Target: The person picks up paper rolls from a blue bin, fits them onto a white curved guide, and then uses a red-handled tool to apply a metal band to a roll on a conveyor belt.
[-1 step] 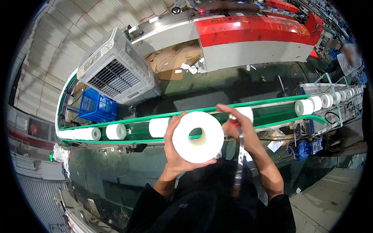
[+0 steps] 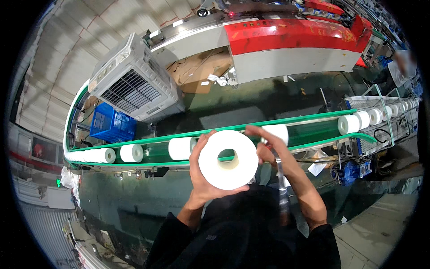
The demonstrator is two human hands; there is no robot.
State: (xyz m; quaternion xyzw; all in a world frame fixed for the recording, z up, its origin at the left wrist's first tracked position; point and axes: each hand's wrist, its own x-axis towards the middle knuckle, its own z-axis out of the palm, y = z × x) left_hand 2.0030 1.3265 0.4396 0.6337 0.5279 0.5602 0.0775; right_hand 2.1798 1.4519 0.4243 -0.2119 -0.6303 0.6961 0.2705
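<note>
Both hands, left hand (image 2: pixel 201 172) and right hand (image 2: pixel 268 145), clasp a white paper roll (image 2: pixel 228 159) above the green conveyor (image 2: pixel 309 130).

Both forearms come up from the lower edge in dark sleeves, bare past the wrists. Left hand (image 2: pixel 204 172) raised, palm inward, fingers and thumb curled in a grip. Right hand (image 2: pixel 266 145) raised beside it, fingers bent, fingertips pointing left.

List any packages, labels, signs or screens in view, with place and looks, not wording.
Flattened cardboard: brown sheets on the floor beyond the conveyor, beside the grey cooler.
Red panel: long red machine cover at the top, with faint markings.
Red sign: small, at the left edge.
No screens visible.
</note>
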